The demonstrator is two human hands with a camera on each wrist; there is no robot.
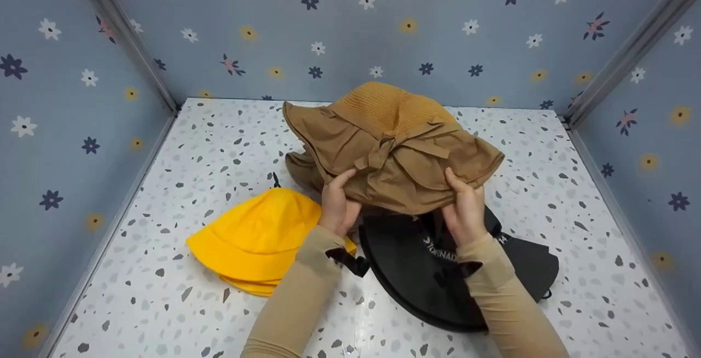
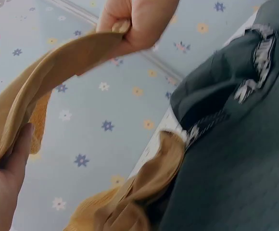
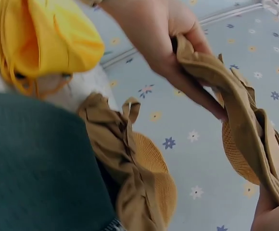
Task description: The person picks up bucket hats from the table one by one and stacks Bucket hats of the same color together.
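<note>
A brown sun hat (image 1: 402, 169) with a woven tan crown (image 1: 391, 103) and a fabric bow at its front is held up off the table. My left hand (image 1: 338, 202) grips the near brim left of the bow, thumb on the upper side. On the right of the bow, my right hand (image 1: 464, 205) pinches the same brim, thumb on top and fingers underneath. Behind it, a second brown hat (image 1: 304, 171) is mostly hidden; the right wrist view shows this other hat (image 3: 134, 163) lying lower, its woven crown visible.
Yellow bucket hats (image 1: 263, 226) lie stacked left of my hands. Black hats (image 1: 421, 276) with pale lettering lie beneath my right forearm, a dark brim (image 1: 534, 265) reaching farther right. Flower-patterned panels (image 1: 350, 29) enclose the speckled white table (image 1: 181, 183) at the back and sides.
</note>
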